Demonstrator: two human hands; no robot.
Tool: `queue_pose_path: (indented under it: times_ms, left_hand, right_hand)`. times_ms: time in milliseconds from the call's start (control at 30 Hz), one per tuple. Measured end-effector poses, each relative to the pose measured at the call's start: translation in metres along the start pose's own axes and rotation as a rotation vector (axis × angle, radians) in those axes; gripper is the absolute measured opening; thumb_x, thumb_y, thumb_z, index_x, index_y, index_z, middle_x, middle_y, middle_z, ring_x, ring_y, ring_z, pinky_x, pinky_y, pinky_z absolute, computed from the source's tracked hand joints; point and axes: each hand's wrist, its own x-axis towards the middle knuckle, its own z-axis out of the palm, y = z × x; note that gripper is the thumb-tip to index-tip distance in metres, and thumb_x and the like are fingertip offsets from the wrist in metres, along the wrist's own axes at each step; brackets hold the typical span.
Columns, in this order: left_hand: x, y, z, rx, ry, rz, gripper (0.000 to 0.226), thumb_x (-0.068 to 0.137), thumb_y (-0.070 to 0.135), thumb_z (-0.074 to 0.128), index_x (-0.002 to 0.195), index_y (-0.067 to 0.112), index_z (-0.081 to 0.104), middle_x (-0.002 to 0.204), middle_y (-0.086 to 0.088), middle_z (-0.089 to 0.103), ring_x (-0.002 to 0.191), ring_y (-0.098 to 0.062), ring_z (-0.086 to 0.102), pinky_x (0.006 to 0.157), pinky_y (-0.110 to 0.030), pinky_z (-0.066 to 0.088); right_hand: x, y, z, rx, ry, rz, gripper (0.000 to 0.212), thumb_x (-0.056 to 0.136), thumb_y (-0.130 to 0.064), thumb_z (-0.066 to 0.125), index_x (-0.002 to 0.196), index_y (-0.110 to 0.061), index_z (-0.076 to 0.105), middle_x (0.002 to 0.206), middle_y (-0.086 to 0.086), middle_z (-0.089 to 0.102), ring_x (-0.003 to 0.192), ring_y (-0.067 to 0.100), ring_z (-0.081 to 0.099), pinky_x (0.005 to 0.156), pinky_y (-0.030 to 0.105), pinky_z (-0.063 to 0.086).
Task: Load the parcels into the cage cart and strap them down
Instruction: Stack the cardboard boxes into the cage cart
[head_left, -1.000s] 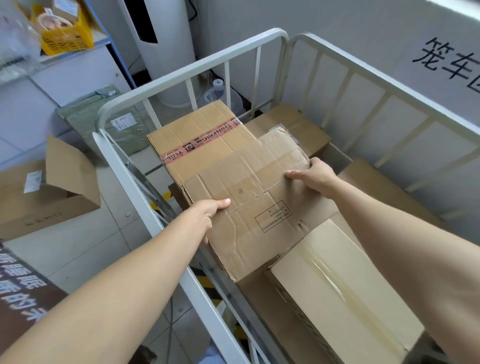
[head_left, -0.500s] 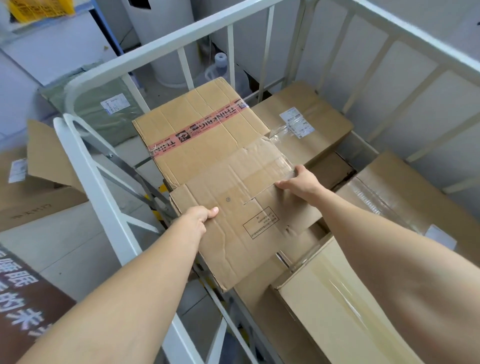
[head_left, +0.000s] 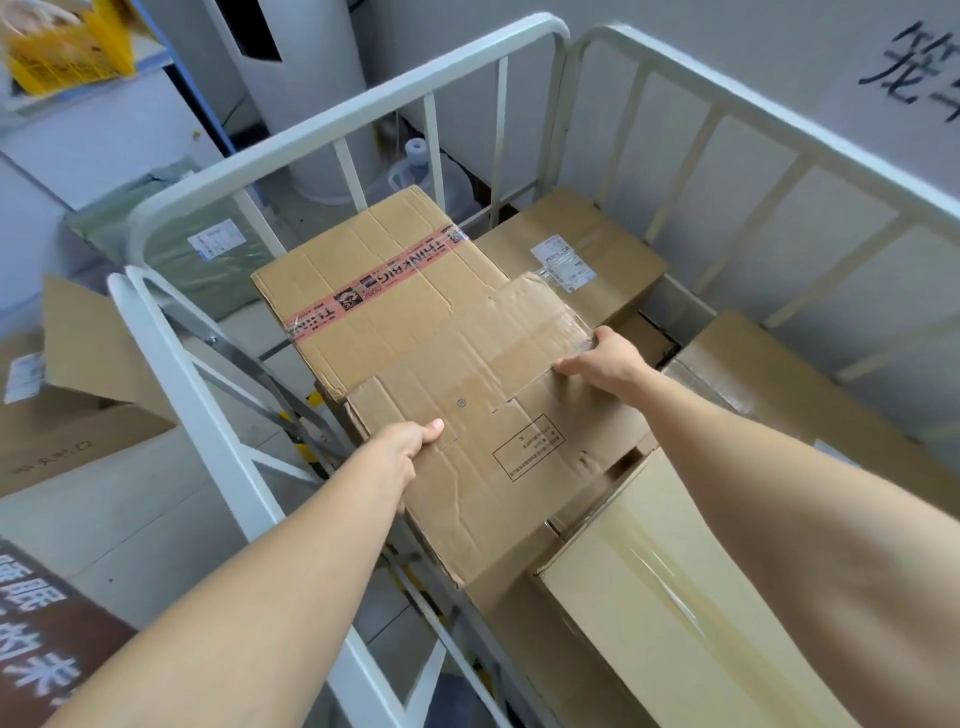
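Both of a person's hands hold a worn parcel (head_left: 498, 415) low inside the cage cart (head_left: 332, 140), by its left edge. The left hand (head_left: 402, 449) grips the parcel's left side, with the thumb pressed on top and the fingers hidden beneath. The right hand (head_left: 602, 358) is curled over the parcel's far right corner, pinching the cardboard where clear tape crosses it. The parcel is creased, a printed rectangle faces up, and its torn near corner reaches toward the cart's left rail. Its far end overlaps a pink-taped box (head_left: 374, 291) lying along the left edge toward the far left corner; whether it rests on that box cannot be told. A labelled box (head_left: 587, 244) sits against the far rail, just beside the pink-taped one. A pale box (head_left: 675, 597) sealed with clear tape lies at the near edge, touching the held parcel's near right side, and another brown box (head_left: 779, 374) fills the right side. Outside the cart, on the floor to the left, lie an open carton (head_left: 78, 395) and a grey-green mailer bag (head_left: 182, 239). A yellow crate (head_left: 67, 57) sits on a shelf above them, a white cylinder (head_left: 306, 93) stands beyond the far rail, and a brown sign (head_left: 47, 649) with white characters shows at lower left.
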Motion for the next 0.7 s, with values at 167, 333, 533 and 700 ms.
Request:
queue_pose_path:
  times_ms: [167,333,533,700]
  left_hand:
    - [-0.051,-0.011,0.010,0.011,-0.044,0.100,0.047,0.088,0.036,0.065,0.122,0.006,0.050,0.119,-0.017,0.058,0.115,-0.040,0.051,0.111,-0.057,0.019]
    - [-0.111,-0.012,0.028,0.077,-0.046,0.247,0.059,0.088,0.036,0.065,0.133,0.006,0.042,0.136,-0.015,0.048,0.128,-0.040,0.041,0.107,-0.058,0.020]
    - [-0.166,0.000,0.056,0.093,-0.056,0.464,0.053,0.088,0.026,0.067,0.132,0.004,0.047,0.130,-0.007,0.051,0.125,-0.030,0.046,0.099,-0.043,0.032]
    - [-0.175,0.051,0.091,0.038,0.011,0.730,0.107,0.062,0.035,0.086,0.146,0.003,0.028,0.145,-0.010,0.042,0.128,-0.030,0.043,0.101,-0.042,0.036]
  right_hand:
    - [-0.052,-0.006,-0.055,-0.001,0.084,-0.032,0.061,0.074,-0.040,0.077,0.120,-0.012,0.050,0.113,0.006,0.060,0.105,0.026,0.056,0.090,0.037,0.048]
    - [-0.110,-0.003,-0.116,0.047,0.200,-0.056,0.057,0.073,-0.039,0.076,0.116,-0.012,0.052,0.111,0.006,0.059,0.101,0.026,0.056,0.082,0.033,0.047]
    - [-0.163,0.011,-0.182,0.182,0.340,-0.067,0.050,0.072,-0.040,0.075,0.110,-0.015,0.054,0.108,0.006,0.060,0.100,0.027,0.058,0.086,0.036,0.049]
    - [-0.179,0.028,-0.222,0.358,0.491,-0.035,0.060,0.069,-0.046,0.075,0.116,-0.014,0.058,0.115,0.006,0.063,0.103,0.028,0.060,0.092,0.038,0.049]
